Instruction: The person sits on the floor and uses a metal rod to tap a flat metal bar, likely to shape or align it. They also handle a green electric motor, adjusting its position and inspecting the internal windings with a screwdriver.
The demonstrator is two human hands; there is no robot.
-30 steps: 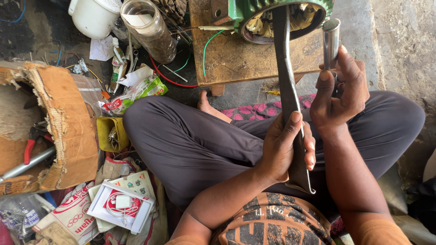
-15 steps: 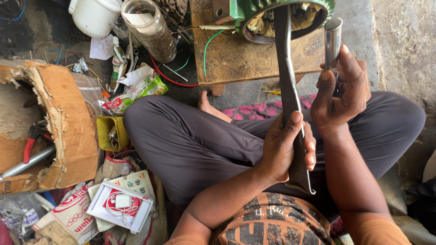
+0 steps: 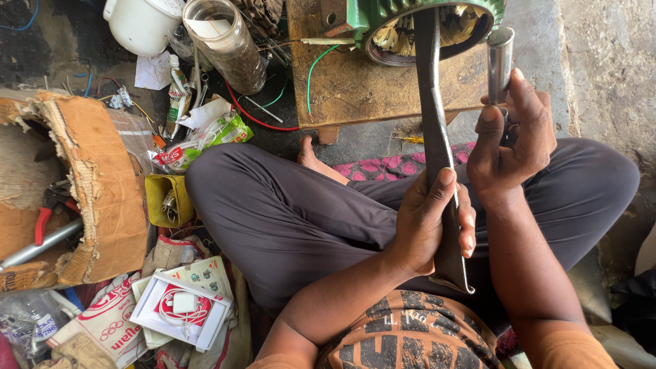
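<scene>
Cluttered workshop floor; left hand (image 3: 432, 222) grips long dark flat bar (image 3: 433, 123); right hand (image 3: 514, 140) clasps shiny metal cylinder (image 3: 499, 63).

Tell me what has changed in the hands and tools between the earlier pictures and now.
Almost nothing visibly changed. The left hand still grips the long dark metal bar, whose tip reaches into the green motor housing. The right hand still holds the shiny metal cylinder upright. Nothing was picked up or released.
</scene>
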